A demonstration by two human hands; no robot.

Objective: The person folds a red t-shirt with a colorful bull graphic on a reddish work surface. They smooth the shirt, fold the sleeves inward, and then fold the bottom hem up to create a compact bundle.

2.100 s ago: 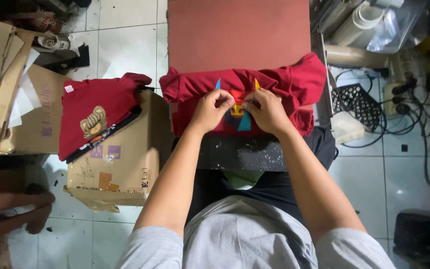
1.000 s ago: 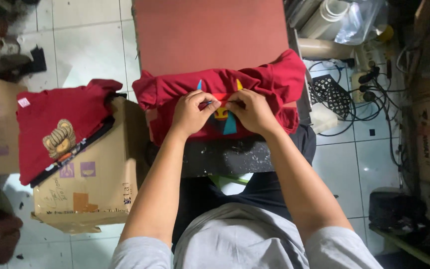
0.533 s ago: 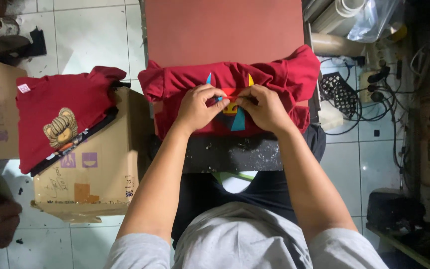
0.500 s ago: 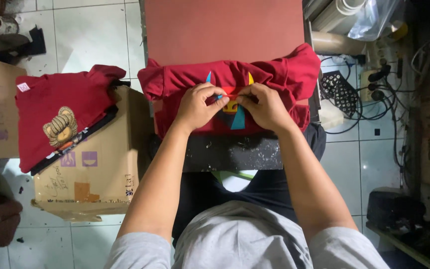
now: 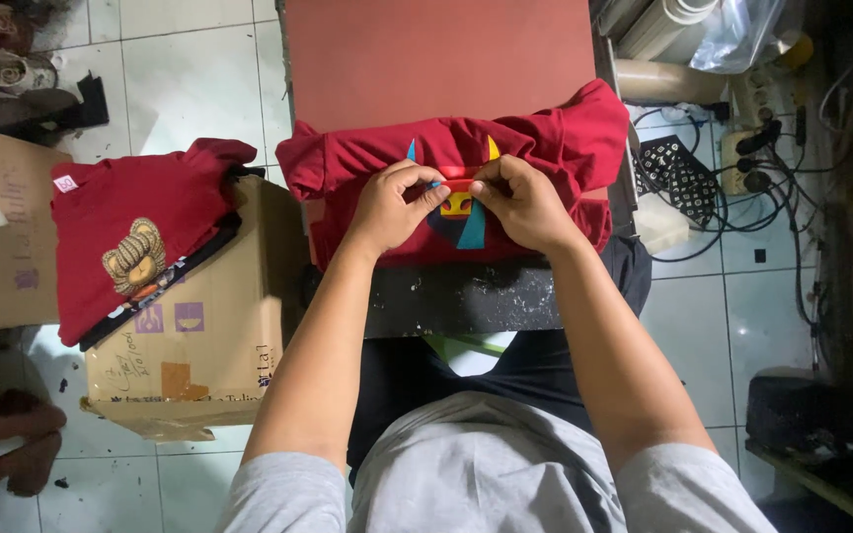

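Observation:
A dark red shirt (image 5: pixel 545 148) lies bunched on the near edge of a reddish-brown press pad (image 5: pixel 436 59). It bears a colourful printed patch (image 5: pixel 464 212) with blue, yellow and red shapes. My left hand (image 5: pixel 392 205) and my right hand (image 5: pixel 523 202) meet over the top of that patch, fingertips pinched together on its upper edge. Whether they hold a thin film or the cloth itself I cannot tell.
To the left, folded red shirts (image 5: pixel 130 237), one with a brown bear print, rest on a cardboard box (image 5: pixel 199 345). Cables and a power strip (image 5: pixel 742 168) crowd the tiled floor at right, with rolls (image 5: pixel 663 20) behind. Another person's feet (image 5: pixel 2 444) show at lower left.
My hands stay pinched at the print's top edge, shifting only slightly. The view has drifted a little; the shirt lies as before.

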